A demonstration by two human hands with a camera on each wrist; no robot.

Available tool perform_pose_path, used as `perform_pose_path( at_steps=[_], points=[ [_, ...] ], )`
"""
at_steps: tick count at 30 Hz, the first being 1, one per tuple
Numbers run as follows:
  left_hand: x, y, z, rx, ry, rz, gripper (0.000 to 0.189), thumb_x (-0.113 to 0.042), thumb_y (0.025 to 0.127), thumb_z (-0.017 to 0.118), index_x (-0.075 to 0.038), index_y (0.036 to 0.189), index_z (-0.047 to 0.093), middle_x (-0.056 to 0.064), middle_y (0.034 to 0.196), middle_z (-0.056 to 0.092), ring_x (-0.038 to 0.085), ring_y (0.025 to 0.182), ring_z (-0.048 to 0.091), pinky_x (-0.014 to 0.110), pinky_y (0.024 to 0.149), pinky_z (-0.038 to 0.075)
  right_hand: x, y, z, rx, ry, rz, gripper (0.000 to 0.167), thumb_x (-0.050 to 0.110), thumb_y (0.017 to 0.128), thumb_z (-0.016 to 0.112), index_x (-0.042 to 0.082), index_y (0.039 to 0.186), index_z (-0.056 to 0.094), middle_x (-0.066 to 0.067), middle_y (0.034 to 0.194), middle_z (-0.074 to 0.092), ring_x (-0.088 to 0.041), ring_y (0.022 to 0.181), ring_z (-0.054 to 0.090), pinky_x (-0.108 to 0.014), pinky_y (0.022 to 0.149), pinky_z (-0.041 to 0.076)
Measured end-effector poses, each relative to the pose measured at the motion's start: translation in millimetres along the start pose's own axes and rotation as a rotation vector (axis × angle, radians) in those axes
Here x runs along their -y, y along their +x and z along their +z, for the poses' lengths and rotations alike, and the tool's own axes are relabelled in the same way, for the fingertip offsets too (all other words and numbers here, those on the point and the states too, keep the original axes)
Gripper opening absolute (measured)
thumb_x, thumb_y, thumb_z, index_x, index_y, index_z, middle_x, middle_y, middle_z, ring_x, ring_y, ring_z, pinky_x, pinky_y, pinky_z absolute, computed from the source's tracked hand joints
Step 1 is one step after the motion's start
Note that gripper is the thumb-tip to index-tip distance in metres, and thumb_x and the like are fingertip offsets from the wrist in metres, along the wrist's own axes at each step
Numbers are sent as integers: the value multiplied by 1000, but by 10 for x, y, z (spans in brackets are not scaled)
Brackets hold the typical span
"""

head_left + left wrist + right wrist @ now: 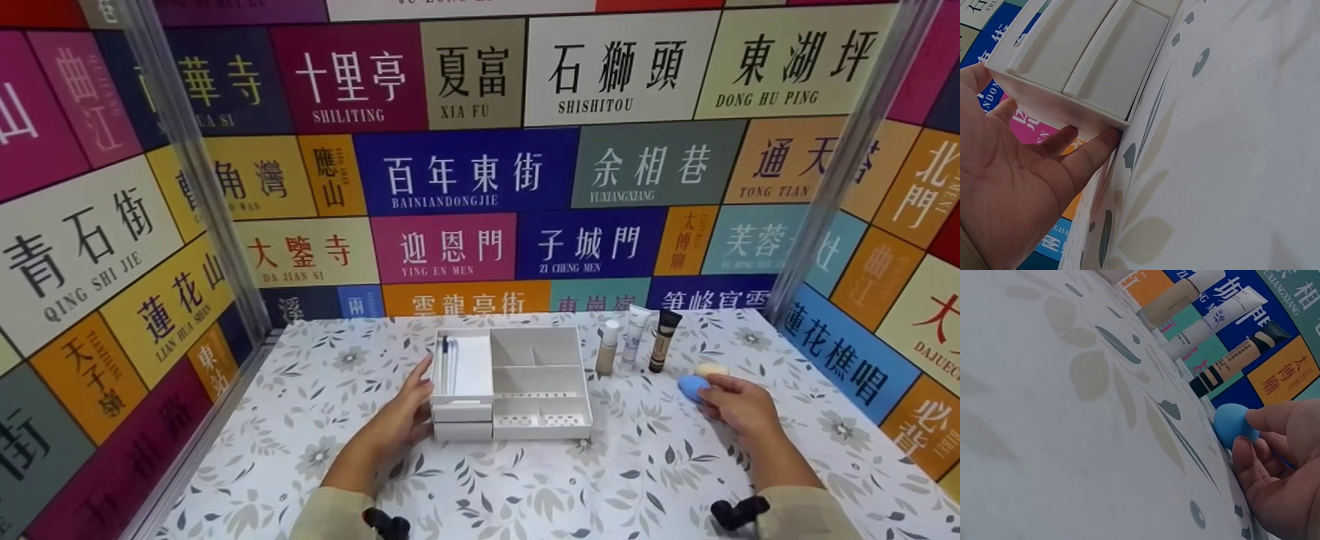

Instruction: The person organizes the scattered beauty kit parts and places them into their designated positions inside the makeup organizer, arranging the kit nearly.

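Note:
A white desktop organizer (541,433) stands on the table, with drawers at its left front and open compartments to the right. My left hand (409,405) is at its left side, fingertips touching the side wall near the drawers (1120,59) in the left wrist view. On the right, my right hand (744,406) pinches a blue makeup sponge (691,388) between thumb and fingers; the sponge (1233,424) appears at or just above the tabletop. A cream-coloured sponge (712,369) lies right behind the blue one.
Behind the right hand stand a foundation bottle (606,352) with a white cap, a white tube (634,341) and a black-capped tan tube (662,345). Slim sticks (444,364), one dark-tipped, lie in the organizer's upper left tray. Printed panels surround the leaf-patterned table (510,495).

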State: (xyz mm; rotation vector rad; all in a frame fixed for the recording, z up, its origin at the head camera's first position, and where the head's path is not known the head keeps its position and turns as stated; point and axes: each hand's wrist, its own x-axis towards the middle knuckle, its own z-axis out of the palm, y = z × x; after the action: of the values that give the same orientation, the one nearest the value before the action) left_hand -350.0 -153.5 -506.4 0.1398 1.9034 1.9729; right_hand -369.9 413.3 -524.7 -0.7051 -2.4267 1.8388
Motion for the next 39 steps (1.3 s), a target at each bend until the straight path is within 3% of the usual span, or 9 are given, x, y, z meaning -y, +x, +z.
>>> perform_pose_path(
  at_steps=[12,17,25,39],
  points=[
    [5,14,9,-5,-10,8,62,-47,113,41,-54,168,13,13,179,24,38,159,40,55,131,34,14,-17,6,5,-31,14,60,25,105,69,7,160,50,-18,156,53,-12,99,68,-23,80,62],
    [12,24,10,-1,-20,16,63,-45,113,40,-51,170,11,15,179,24,39,158,42,54,130,35,38,-51,27,14,-22,-1,63,28,105,69,8,161,48,-13,140,62,-15,102,67,-25,82,62],
    [6,19,0,-3,-17,5,63,-48,113,41,-53,168,13,15,178,26,39,159,41,55,130,35,227,-180,127,100,-21,-76,71,41,102,72,11,162,47,6,109,74,-16,102,72,-32,86,62],
    [21,7,1,13,11,33,64,-49,113,40,-53,169,10,14,179,24,39,160,38,57,131,33,523,-488,462,237,35,-227,66,34,104,72,5,158,50,-1,134,69,-13,112,70,-24,93,62]
  ],
)
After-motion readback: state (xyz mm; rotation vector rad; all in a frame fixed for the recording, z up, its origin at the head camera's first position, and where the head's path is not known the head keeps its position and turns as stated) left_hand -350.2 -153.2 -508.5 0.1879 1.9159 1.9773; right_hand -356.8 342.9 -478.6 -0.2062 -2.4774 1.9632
